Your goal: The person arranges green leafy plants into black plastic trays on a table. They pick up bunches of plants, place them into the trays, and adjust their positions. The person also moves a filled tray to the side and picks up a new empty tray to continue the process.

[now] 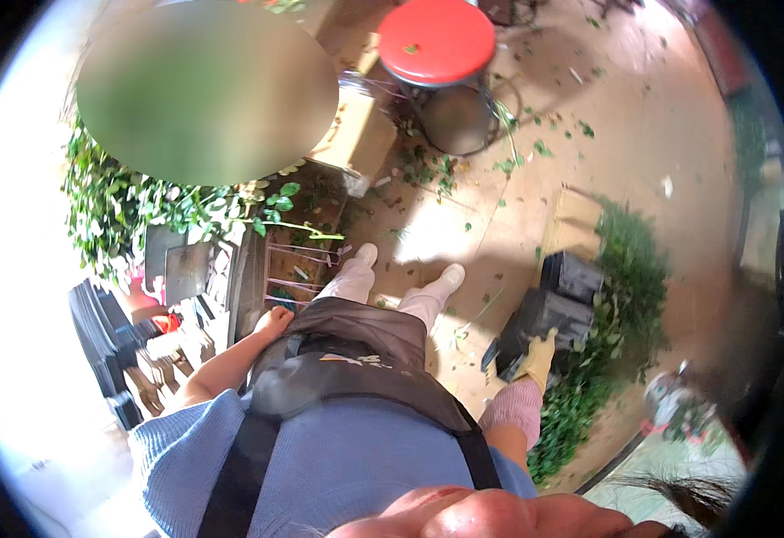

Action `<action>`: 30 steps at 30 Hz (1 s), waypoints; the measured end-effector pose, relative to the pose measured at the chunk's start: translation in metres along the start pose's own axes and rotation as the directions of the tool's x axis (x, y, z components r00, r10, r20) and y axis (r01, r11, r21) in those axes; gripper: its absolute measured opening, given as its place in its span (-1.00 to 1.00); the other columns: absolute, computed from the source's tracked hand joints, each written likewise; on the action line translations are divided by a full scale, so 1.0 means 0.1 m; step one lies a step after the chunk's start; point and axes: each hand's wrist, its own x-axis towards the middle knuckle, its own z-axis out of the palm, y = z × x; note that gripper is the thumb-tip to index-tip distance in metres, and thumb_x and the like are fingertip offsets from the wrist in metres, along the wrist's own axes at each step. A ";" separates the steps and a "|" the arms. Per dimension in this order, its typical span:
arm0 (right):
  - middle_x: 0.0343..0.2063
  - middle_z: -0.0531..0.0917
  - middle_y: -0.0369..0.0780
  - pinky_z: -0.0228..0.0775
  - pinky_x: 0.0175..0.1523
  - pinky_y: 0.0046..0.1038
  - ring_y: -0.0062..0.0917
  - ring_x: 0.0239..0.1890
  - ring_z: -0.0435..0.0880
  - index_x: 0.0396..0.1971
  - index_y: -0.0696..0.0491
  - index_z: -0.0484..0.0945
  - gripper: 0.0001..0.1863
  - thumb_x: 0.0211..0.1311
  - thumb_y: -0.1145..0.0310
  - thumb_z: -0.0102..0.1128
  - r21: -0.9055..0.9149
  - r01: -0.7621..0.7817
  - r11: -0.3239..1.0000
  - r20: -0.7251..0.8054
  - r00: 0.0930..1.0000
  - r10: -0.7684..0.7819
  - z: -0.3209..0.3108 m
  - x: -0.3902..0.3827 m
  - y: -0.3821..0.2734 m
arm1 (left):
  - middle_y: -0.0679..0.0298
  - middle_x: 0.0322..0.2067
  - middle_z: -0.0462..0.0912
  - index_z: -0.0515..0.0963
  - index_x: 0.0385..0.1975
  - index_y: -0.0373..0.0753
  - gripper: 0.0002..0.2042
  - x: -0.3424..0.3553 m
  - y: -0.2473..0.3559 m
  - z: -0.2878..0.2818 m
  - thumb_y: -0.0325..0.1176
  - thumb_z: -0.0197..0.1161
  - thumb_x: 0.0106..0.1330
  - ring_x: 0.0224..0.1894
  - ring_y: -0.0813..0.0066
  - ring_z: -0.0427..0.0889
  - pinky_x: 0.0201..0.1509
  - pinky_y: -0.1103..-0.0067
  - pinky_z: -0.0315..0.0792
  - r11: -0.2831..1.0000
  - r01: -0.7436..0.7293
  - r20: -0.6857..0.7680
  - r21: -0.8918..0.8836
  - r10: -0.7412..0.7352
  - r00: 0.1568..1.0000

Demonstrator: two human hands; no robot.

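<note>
My bare left hand (274,321) rests low by my left side, its fingers curled beside the dark apron (343,350) and a rack with thin pink rods (286,299); what, if anything, it holds is hidden. My right hand (536,357), in a yellow glove with a pink sleeve, reaches down at my right over stacked dark grey containers (558,309), at least one finger stretched out; whether it touches them I cannot tell. Leafy green stems (616,278) are heaped beside those containers.
More leafy stems (114,206) fill the left, above dark stacked boards (100,345). Ahead stand a red round stool (437,40) and cardboard boxes (352,134). A tan carton (571,220) is at right. Leaves and scraps litter the floor (482,206).
</note>
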 end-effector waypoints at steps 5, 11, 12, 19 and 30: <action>0.10 0.64 0.05 0.49 0.17 -0.28 -0.20 0.05 0.69 0.29 0.15 0.44 -0.46 0.35 0.26 0.15 -0.073 0.476 0.876 0.151 0.874 -0.462 -0.30 -0.86 -1.63 | -0.02 -0.12 0.73 0.66 -0.07 -0.23 -0.53 -0.21 -0.20 0.30 0.08 0.17 0.36 0.03 0.04 0.68 0.14 0.30 0.50 0.966 0.066 -0.045 -0.249 -0.079 0.996; 0.27 0.51 0.01 0.24 0.42 -0.30 -0.20 0.32 0.48 0.35 0.12 0.37 -0.38 0.33 0.27 0.28 0.262 0.897 0.357 0.569 0.155 -0.807 0.78 -3.51 -4.66 | -0.03 -0.13 0.72 0.62 -0.04 -0.29 -0.58 -0.16 -0.38 0.23 -0.01 0.15 0.44 0.01 0.08 0.69 0.14 0.33 0.49 0.794 0.050 -0.099 -0.606 -0.137 0.986; 0.28 0.50 0.03 0.25 0.43 -0.27 -0.15 0.34 0.46 0.36 0.12 0.35 -0.33 0.28 0.27 0.32 0.256 0.966 0.034 0.500 -0.102 -0.860 1.19 -3.75 -4.94 | -0.03 -0.13 0.72 0.61 -0.02 -0.30 -0.59 -0.14 -0.40 0.11 -0.03 0.15 0.45 0.01 0.10 0.69 0.13 0.33 0.49 0.742 0.009 -0.128 -0.670 -0.128 0.984; 0.47 0.15 0.04 0.11 0.50 -0.18 -0.05 0.45 0.23 0.54 0.06 -0.13 0.29 -0.07 -0.08 0.51 -0.110 0.805 -0.583 0.637 -0.393 -0.663 3.48 -5.67 -6.00 | 0.26 -0.21 0.67 0.56 -0.05 -0.28 -0.75 -0.29 -0.88 -0.48 -0.22 0.18 0.50 -0.13 0.51 0.59 0.04 0.49 0.48 0.414 -0.295 -0.317 -0.861 0.015 0.948; -0.20 0.79 -0.27 0.56 -0.05 -0.38 -0.44 -0.16 0.78 -0.36 -0.12 0.76 -0.84 0.23 0.36 0.18 -0.299 0.334 -0.894 0.906 -0.196 -0.376 4.73 -6.97 -7.49 | 0.08 -0.27 0.74 0.60 -0.07 -0.27 -0.78 -0.59 -1.20 -0.51 -0.32 0.29 0.38 -0.18 0.36 0.74 -0.04 0.48 0.53 0.183 -0.323 -0.369 -0.928 -0.359 0.857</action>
